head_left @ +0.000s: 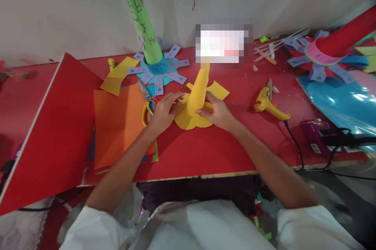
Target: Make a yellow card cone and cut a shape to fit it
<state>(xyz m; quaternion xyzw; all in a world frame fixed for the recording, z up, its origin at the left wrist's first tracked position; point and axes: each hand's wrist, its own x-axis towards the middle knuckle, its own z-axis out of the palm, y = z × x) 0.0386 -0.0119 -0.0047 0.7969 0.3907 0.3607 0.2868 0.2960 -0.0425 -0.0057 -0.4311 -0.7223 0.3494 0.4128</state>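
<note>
In front of me a yellow paper cone (197, 92) stands upright on a scalloped yellow paper base (188, 121). My right hand (217, 112) grips it low on the right side, with the thumb in front and the fingers behind. On the left, my left hand (168, 110) has its fingers curled at the edge of the base, pinching it there; the fingertips are partly hidden. Behind the cone lies a cut piece of yellow paper (219, 90). Yellow-handled scissors (147, 103) rest beside my left hand.
Orange sheets (117, 121) and a propped red board (55, 136) are at left. Behind stands a green paper tube (143, 19) on a petalled base. To the right are a yellow glue gun (270, 105), a purple box (319, 136), blue film (337, 101) and a red tube (352, 38).
</note>
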